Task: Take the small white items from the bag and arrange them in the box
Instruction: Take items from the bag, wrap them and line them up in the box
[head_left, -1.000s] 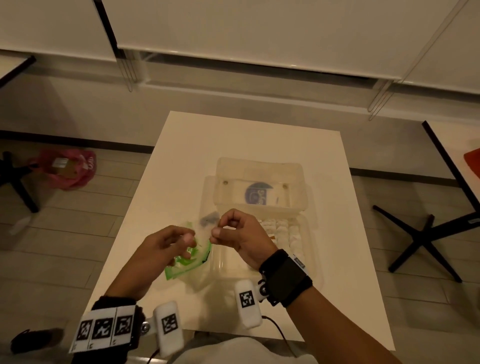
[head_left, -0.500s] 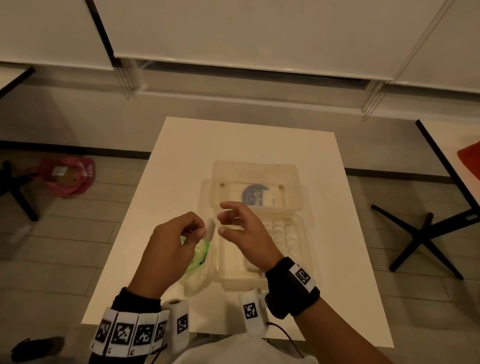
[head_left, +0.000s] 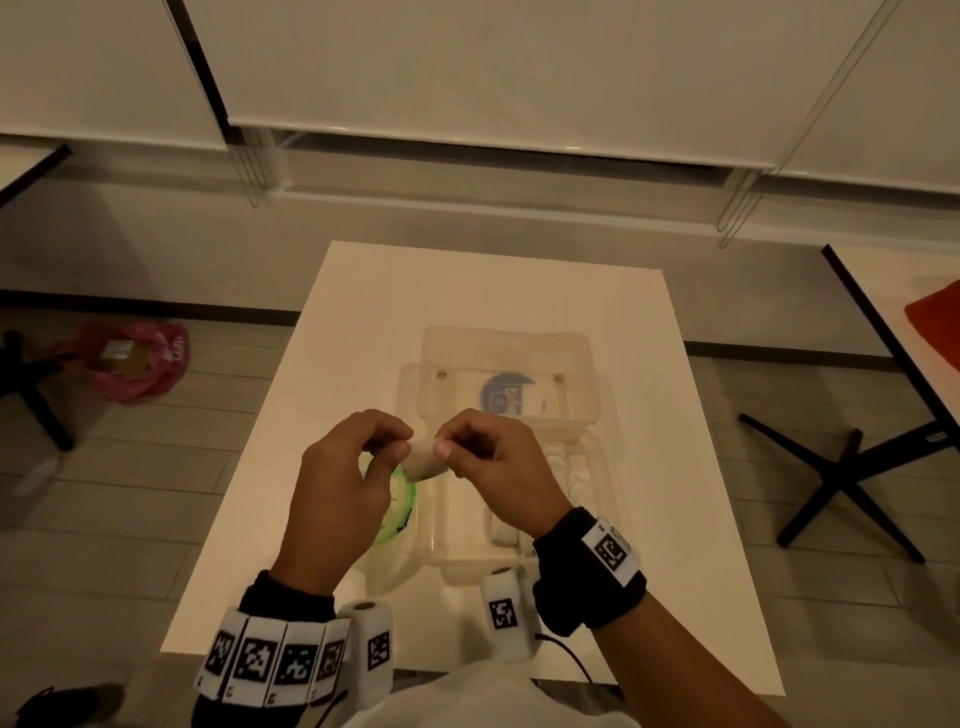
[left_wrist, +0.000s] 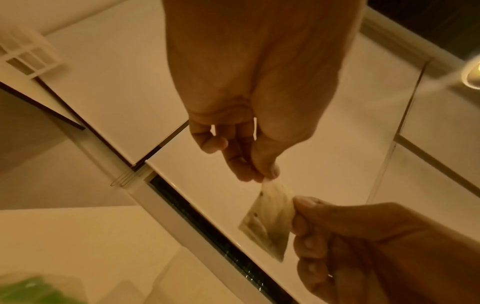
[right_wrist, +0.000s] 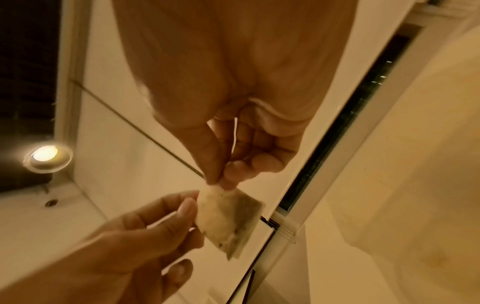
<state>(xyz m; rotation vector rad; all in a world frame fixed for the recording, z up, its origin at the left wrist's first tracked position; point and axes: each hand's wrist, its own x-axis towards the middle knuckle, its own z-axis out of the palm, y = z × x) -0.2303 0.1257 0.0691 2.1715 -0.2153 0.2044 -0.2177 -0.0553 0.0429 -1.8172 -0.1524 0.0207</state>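
A small white sachet hangs in the air above the left edge of the clear plastic box. My left hand pinches its left corner and my right hand pinches its right side. In the left wrist view the left hand holds the sachet by its top corner while the right hand grips its edge. The right wrist view shows the right hand on the sachet corner. The green-printed clear bag lies on the table, partly hidden under my left hand.
The box's lid stands open at the back, with a blue label. Several white sachets sit in a row in the box's right half. The white table has bare surface on both sides. A pink bag lies on the floor at left.
One second ago both hands were at the bag on the table. The left hand then lifted out a white sachet, and the right hand has now closed on its other side.
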